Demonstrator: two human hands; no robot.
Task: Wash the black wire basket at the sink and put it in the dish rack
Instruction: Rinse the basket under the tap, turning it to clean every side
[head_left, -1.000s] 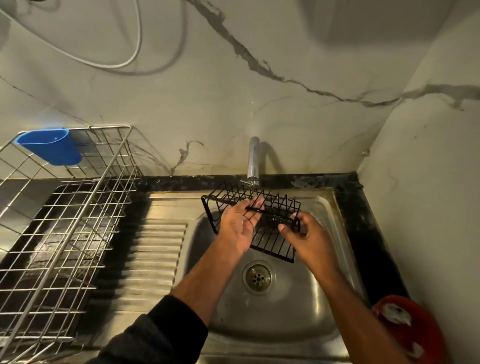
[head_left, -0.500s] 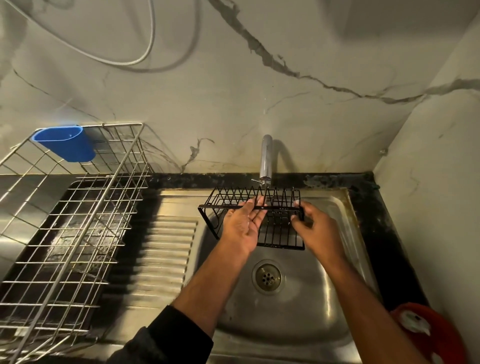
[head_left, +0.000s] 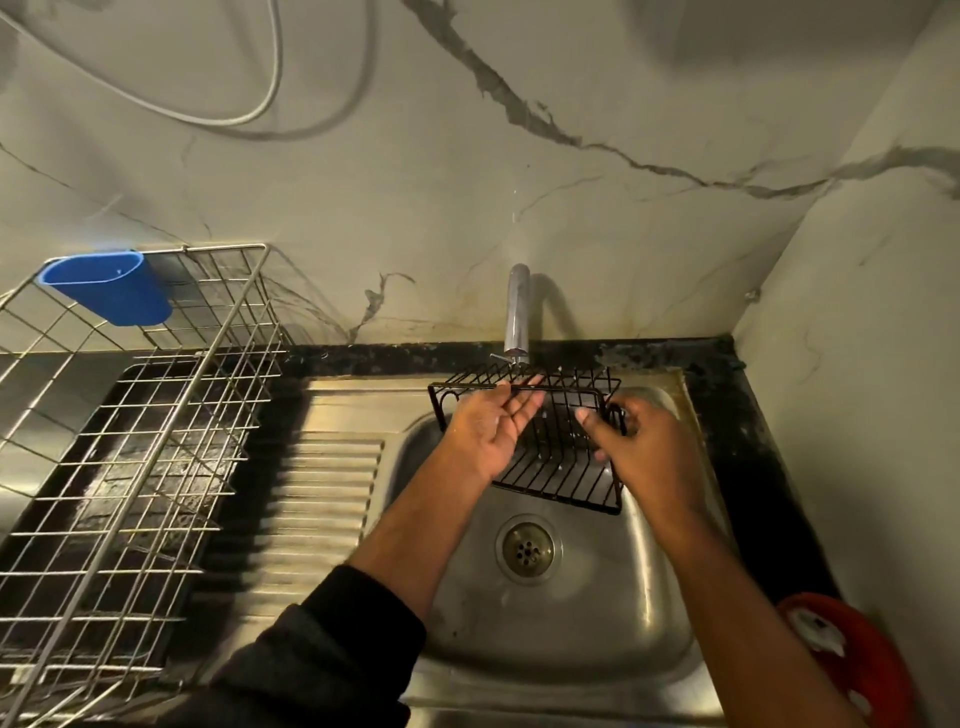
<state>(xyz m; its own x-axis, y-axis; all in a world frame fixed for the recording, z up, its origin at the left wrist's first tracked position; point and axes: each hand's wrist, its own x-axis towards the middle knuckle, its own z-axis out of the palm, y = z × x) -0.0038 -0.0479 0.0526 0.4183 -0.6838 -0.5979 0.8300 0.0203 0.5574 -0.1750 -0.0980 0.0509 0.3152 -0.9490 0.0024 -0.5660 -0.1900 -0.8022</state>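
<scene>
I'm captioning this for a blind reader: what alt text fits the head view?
Two hands hold a black wire basket over a steel sink below the tap: left hand flat against it, right hand gripping its right end. A dish rack stands left.

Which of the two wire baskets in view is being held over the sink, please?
The black wire basket, small and dark, gripped by the right hand under the tap; the large silvery dish rack stands untouched at left.

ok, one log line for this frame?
stage: washing | black wire basket: over sink, under tap | left hand: flat on wires | right hand: gripping edge
</scene>
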